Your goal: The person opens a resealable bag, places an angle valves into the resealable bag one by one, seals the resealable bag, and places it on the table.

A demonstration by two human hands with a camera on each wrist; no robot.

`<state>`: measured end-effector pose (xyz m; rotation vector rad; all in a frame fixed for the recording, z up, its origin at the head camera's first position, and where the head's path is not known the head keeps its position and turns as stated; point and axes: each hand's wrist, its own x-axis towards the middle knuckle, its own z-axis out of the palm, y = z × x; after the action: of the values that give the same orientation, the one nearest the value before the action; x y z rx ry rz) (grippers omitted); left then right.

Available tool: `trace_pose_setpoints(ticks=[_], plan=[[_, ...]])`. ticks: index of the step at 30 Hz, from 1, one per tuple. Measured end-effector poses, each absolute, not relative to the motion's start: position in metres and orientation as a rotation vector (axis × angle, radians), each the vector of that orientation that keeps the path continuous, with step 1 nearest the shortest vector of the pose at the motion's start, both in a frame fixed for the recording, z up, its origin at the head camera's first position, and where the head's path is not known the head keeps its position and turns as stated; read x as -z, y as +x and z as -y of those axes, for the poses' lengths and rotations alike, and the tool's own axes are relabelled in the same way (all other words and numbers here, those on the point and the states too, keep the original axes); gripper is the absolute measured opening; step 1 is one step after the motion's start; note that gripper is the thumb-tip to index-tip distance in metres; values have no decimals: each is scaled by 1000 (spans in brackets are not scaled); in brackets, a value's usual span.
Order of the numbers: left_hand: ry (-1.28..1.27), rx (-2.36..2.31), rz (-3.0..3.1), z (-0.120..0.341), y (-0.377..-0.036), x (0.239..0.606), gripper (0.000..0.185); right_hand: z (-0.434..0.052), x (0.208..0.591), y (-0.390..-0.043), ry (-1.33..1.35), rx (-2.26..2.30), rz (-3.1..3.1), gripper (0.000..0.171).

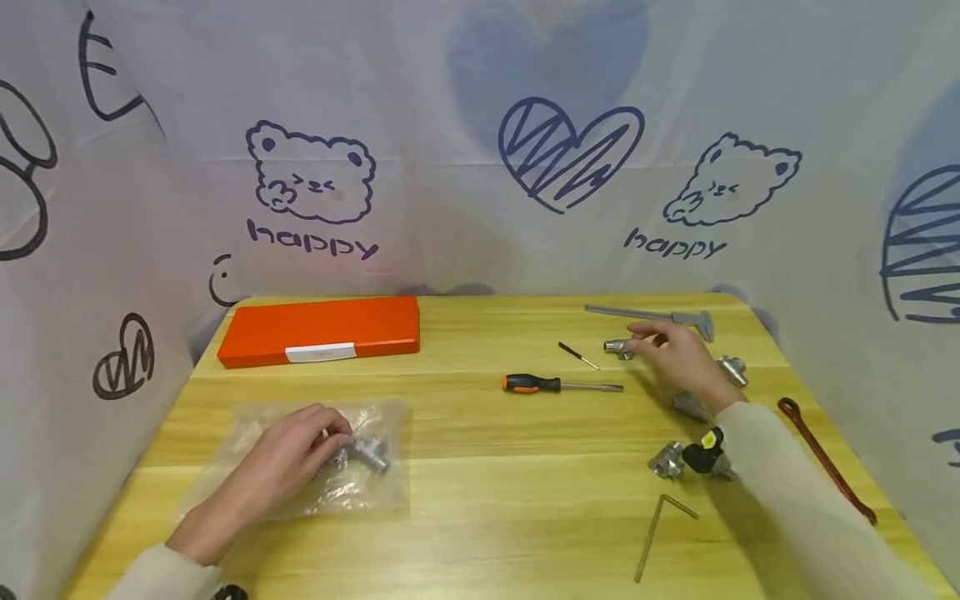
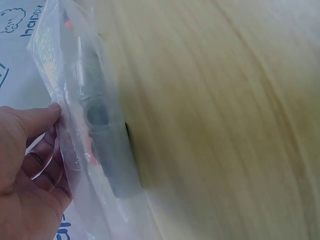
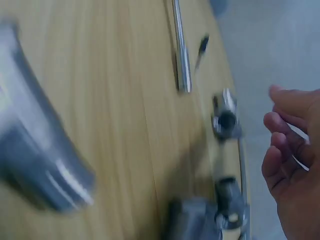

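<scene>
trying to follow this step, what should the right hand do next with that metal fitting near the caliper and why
Probably close the fingers on it. The right hand hovers open, fingertips just at the metal fitting, which lies loose on the table below the caliper. Meanwhile the left hand pinches the plastic bag that holds another fitting.

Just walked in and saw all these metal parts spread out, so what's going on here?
A person is working at a wooden table. Their left hand holds a clear plastic bag with a metal fitting inside. Their right hand reaches for a small metal fitting near a caliper. A screwdriver, more fittings and an orange case lie around.
</scene>
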<state>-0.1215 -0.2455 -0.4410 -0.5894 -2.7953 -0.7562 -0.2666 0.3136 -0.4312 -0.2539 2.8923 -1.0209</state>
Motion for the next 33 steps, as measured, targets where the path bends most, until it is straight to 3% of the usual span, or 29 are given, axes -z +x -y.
trace_pose_setpoints(ticks=[8, 15, 24, 33], plan=[[-594, 762, 2804, 241, -123, 440, 11, -338, 440, -284, -427, 758, -2887, 58], [-583, 765, 2813, 241, -123, 439, 10, -339, 448, -292, -515, 629, -2934, 39], [-595, 769, 2791, 242, -121, 440, 11, -333, 449, -290, -425, 664, -2970, 32], [-578, 766, 2791, 247, -119, 440, 12, -279, 434, -268, -636, 840, -2982, 28]])
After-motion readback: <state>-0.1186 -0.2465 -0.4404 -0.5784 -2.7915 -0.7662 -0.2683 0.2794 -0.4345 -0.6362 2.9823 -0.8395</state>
